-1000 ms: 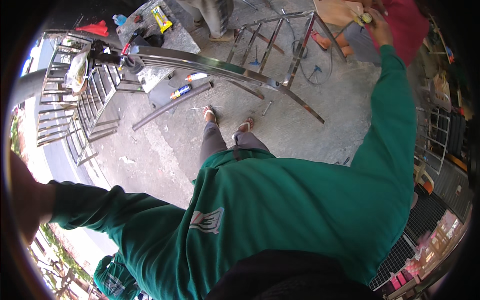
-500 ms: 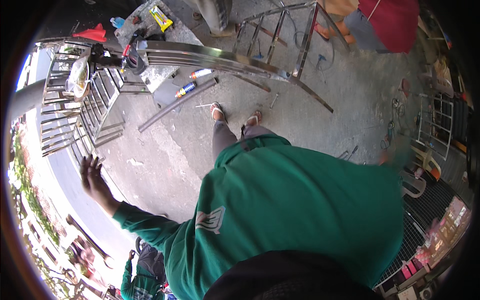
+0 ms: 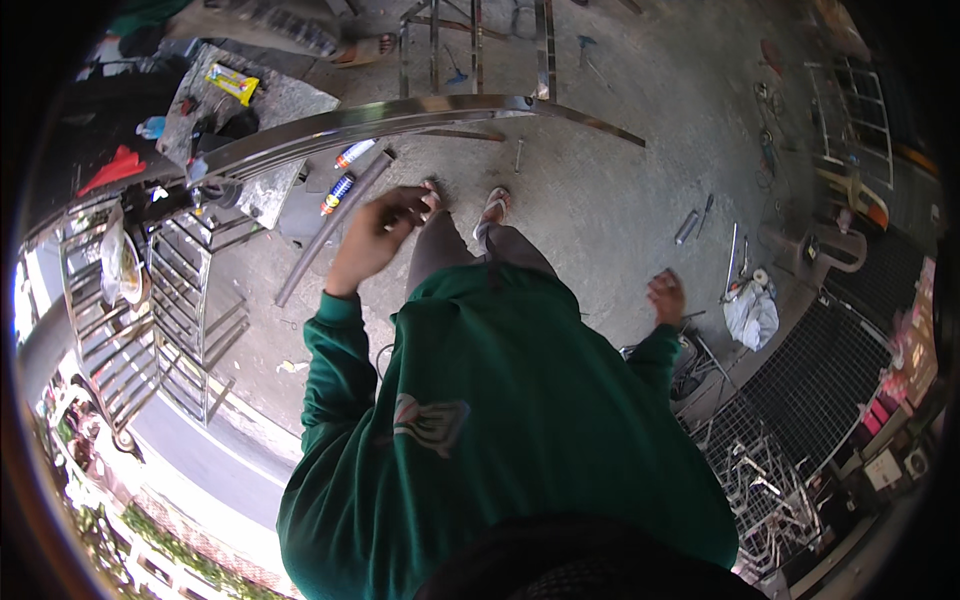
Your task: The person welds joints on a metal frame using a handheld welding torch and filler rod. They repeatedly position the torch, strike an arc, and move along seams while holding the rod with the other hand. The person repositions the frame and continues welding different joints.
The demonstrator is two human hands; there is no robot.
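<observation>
My left hand (image 3: 378, 238) hangs in front of me at the left, in the air over the floor. Its fingers are loosely bent with the thumb apart, and nothing shows in them. Beyond it on the floor lie a long grey metal tube (image 3: 325, 245), a blue spray can (image 3: 338, 193) and a white and orange can (image 3: 355, 153). Low at my right side is my right hand (image 3: 667, 296), its fingers loosely curled with no object visible in them. Ahead stands a shiny metal frame with a curved rail (image 3: 400, 112); neither hand touches it.
A stone-topped table (image 3: 300, 98) at the far left carries a yellow packet (image 3: 232, 83). Barred metal railings (image 3: 180, 290) stand left. A white plastic bag (image 3: 752, 315), hand tools (image 3: 687, 226) and a black wire grid (image 3: 800, 370) lie right. Another person's sandalled foot (image 3: 368, 50) is beyond the frame.
My left hand has come in from far out at the left to in front of me. My right hand has come clearly into sight. The view has shifted, and the person in red is out of sight.
</observation>
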